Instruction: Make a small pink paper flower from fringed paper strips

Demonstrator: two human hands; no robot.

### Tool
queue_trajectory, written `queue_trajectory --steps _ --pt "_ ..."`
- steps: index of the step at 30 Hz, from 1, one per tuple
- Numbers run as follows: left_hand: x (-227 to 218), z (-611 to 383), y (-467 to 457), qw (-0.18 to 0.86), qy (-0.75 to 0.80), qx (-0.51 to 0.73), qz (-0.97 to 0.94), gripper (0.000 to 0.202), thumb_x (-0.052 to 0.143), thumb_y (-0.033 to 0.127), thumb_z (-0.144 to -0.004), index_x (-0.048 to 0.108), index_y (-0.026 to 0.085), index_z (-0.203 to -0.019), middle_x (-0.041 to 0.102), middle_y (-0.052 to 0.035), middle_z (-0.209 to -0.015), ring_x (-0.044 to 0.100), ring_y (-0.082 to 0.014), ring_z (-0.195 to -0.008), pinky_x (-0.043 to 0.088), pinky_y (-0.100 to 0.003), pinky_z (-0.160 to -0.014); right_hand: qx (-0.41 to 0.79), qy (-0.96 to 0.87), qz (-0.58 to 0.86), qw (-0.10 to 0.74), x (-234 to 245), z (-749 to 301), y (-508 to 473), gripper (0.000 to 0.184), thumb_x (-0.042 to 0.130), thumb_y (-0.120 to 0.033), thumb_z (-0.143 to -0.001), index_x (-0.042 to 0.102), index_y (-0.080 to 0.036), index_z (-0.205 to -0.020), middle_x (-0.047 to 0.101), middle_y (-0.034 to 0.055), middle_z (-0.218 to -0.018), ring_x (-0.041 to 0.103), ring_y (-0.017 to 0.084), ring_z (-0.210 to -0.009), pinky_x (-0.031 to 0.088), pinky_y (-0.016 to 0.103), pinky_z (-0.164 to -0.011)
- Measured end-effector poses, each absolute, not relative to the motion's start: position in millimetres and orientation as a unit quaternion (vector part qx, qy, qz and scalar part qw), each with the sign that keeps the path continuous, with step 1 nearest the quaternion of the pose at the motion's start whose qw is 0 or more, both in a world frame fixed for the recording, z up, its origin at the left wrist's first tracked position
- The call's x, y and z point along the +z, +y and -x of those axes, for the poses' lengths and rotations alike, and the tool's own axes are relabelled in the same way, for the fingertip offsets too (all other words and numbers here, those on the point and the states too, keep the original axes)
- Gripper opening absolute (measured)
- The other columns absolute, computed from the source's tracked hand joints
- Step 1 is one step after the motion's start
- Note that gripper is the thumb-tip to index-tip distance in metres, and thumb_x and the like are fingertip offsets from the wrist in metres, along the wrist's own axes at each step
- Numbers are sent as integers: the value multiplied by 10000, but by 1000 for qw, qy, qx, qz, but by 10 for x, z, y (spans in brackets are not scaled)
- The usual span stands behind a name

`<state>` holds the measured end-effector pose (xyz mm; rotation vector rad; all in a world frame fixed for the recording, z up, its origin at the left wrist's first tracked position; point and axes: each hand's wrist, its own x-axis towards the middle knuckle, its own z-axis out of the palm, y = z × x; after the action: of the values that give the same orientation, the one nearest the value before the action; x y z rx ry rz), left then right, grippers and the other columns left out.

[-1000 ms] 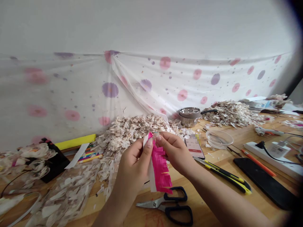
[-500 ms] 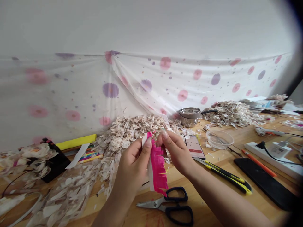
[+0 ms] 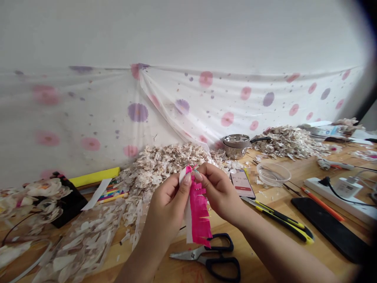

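Observation:
Between the thumb and fingers of my left hand (image 3: 173, 196) is the top of a fringed pink paper strip (image 3: 199, 212), white along its left edge. Its cut side faces right, and the lower end hangs free. My right hand (image 3: 216, 186) is closed in a pinch at the strip's upper end, thumb tip close to my left thumb. Small pink bits stick up above the fingertips. Just beneath the hanging end, scissors (image 3: 206, 255) with dark handles lie on the wooden table, blades pointing left.
Behind my hands is a heap of pale dried petals (image 3: 167, 157). Rightward lie a lit phone (image 3: 243, 184), a yellow-black utility knife (image 3: 279, 220), a clear plastic bowl (image 3: 273, 175), a black phone (image 3: 326, 224) and a power strip (image 3: 338, 200). Steel bowls (image 3: 235, 146) stand farther back.
My right fingertips have come down and left onto the strip's top, closer to my left thumb. The strip's lower end has shifted slightly right and down.

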<state>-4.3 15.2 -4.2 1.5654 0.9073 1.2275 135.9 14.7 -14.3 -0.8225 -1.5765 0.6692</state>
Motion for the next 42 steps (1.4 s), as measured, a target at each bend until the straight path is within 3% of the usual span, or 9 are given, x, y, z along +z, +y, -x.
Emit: queue_trajectory --steps 6,9,13,16,19,25,30,34,42 --pt "-1 -4 92 471 374 524 -603 262 626 449 -820 698 205 -878 614 11 -677 555 -148 -679 454 -192 -588 374 -626 291 620 -116 -1374 174 249 534 -413 -898 444 -214 -778 425 -33 -675 371 118 -603 338 250 -559" --pt "-3 -2 84 470 375 528 -599 256 634 456 -814 697 210 -847 596 13 -638 566 -160 -674 453 -199 -576 436 -575 244 648 -100 -1419 231 344 456 -542 -899 435 -220 -778 391 -57 -585 325 105 -498 277 234 -460" --pt "-21 25 115 470 359 512 -623 274 622 462 -824 701 211 -896 636 1 -698 568 -157 -672 465 -203 -588 452 -595 284 601 -84 -1434 253 494 373 -614 -905 480 -197 -663 389 -52 -507 312 90 -440 236 238 -427" --pt "-27 37 130 489 354 503 -619 292 624 461 -824 699 211 -956 678 -13 -799 591 -157 -725 491 -205 -638 442 -611 298 585 -84 -1391 223 475 470 -586 -880 464 -194 -612 391 -57 -496 328 83 -450 258 234 -447" --pt "-33 40 132 486 361 498 -621 322 611 476 -830 695 204 -980 673 -11 -766 585 -151 -705 487 -194 -599 416 -610 301 603 -106 -1355 197 413 559 -506 -863 434 -199 -618 378 -71 -514 289 74 -459 248 224 -447" --pt "-39 23 124 464 357 541 -603 288 622 452 -830 699 188 -916 657 -1 -737 574 -132 -709 476 -172 -603 346 -677 286 584 -135 -1401 169 313 534 -408 -904 452 -198 -687 401 -51 -591 321 81 -499 283 221 -462" --pt "-9 4 75 488 351 533 -596 267 640 435 -817 706 192 -906 651 5 -719 553 -124 -661 467 -173 -571 400 -681 250 560 -84 -1483 211 395 496 -428 -917 460 -190 -604 400 -53 -501 354 78 -449 281 221 -431" --pt "8 -6 43 523 333 519 -588 225 658 390 -808 719 195 -903 671 -1 -778 563 -123 -683 488 -185 -637 448 -653 238 562 -51 -1483 239 459 456 -496 -918 460 -190 -575 398 -56 -464 337 72 -414 267 221 -399" --pt "-44 36 120 510 311 478 -643 264 608 424 -851 721 210 -955 653 -2 -746 564 -137 -733 482 -178 -628 505 -597 213 586 -68 -1417 224 309 689 -376 -804 500 -178 -659 406 -95 -478 289 39 -409 203 186 -385"
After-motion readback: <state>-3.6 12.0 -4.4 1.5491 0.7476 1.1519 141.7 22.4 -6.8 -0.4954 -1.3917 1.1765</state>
